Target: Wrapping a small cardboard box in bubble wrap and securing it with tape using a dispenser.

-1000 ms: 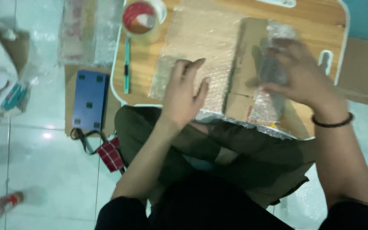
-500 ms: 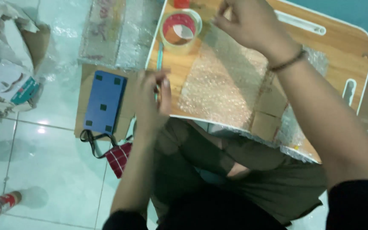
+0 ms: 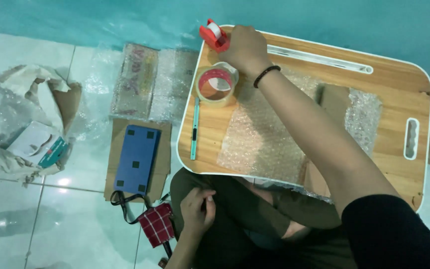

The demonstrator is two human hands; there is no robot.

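Right hand (image 3: 245, 49) is at the far left corner of the wooden lap table (image 3: 384, 74), its grip curled over a small red tape dispenser (image 3: 213, 35); fingers wrap the body, but the contact side is hidden, so I can't tell how firmly it's pinched. The dispenser sits right on the table's rim, partly overhanging.

Handling judgement: hard plastic shell, light, stiff, not fragile. The serrated cutter end is the part to avoid. Best hold looks like the flat sides of the body, thumb opposite fingers, clear of the white tape roll on top.

Left hand (image 3: 197, 209) rests low on the lap, fingers loosely bent, holding nothing visible.

Just beside the right wrist: a large roll of clear packing tape (image 3: 217, 84) lying flat. Next to that, a teal utility knife (image 3: 194, 129) along the table's left edge. A bubble wrap sheet (image 3: 260, 144) covers the middle of the table, with brown cardboard (image 3: 332, 99) partly under it; soft and slippery, likely to slide if leaned on.

On the floor to the left: a blue flat box (image 3: 136, 158) on cardboard.
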